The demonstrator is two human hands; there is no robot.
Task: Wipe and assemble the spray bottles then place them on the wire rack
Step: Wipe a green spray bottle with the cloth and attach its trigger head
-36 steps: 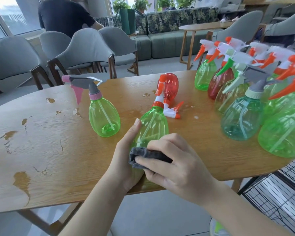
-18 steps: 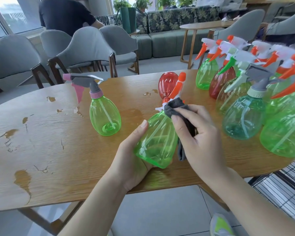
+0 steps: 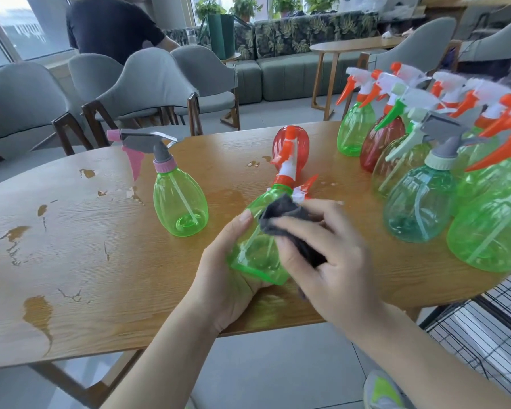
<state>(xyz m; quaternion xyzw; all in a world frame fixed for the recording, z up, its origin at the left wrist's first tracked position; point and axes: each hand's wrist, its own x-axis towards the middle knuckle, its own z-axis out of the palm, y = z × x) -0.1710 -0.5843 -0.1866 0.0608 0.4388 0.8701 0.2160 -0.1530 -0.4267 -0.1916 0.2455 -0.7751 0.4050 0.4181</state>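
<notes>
While the wooden desk [image 3: 80, 261] fills most of the view, worn patches show on its left half; grey chairs [image 3: 148, 84] stand behind it, a person in a dark top [image 3: 109, 25] sits beyond them, back to camera; a green sofa [image 3: 278, 72] and a second round table [image 3: 348, 47] lie further back; a black wire rack [image 3: 484, 335] sits low at the right, beside the desk edge; a cluster of assembled spray bottles [image 3: 419, 208], green, red and teal, crowds the right end of the desk, upright, close together; a green bottle with a grey and pink trigger [image 3: 179, 202] stands upright alone, left of centre; a red bottle [image 3: 292, 143] lies behind the held one, details unclear; the task's green spray bottle [image 3: 254, 255] is tilted near the front desk edge, orange and white trigger head pointing away; left hand [image 3: 227, 278] grips its base from below, thumb up along the side; right hand [image 3: 328, 255] is curled on a dark grey cloth [image 3: 283, 211], pressing it on the bottle's upper body; right hand slightly blurred; both hands close together on the same bottle.
</notes>
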